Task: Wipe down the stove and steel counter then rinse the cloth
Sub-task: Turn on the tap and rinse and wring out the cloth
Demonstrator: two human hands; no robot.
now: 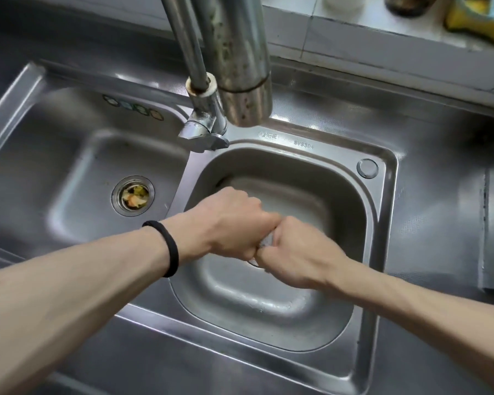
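the cloth (265,241) shows only as a small pale grey wad squeezed between two fists, over the middle of the small right basin (362,223), nearer than the faucet (240,67). this looks like the wringing part of the rinse. the risk, as i judge it: so little cloth sticks out that a hard twist could pop it loose into the basin, or fling dirty water onto the steel counter (439,195) to the right and undo the wipe. whether water is running i cannot tell; the spot beyond the hands is blurred. the left hand (228,223) is curled tight round the cloth's left end, the right hand (297,252) clenched on the other end, fists pressed together. a black band (170,249) circles the left wrist. further left, the big basin (69,166) has food scraps in its drain strainer (133,195).
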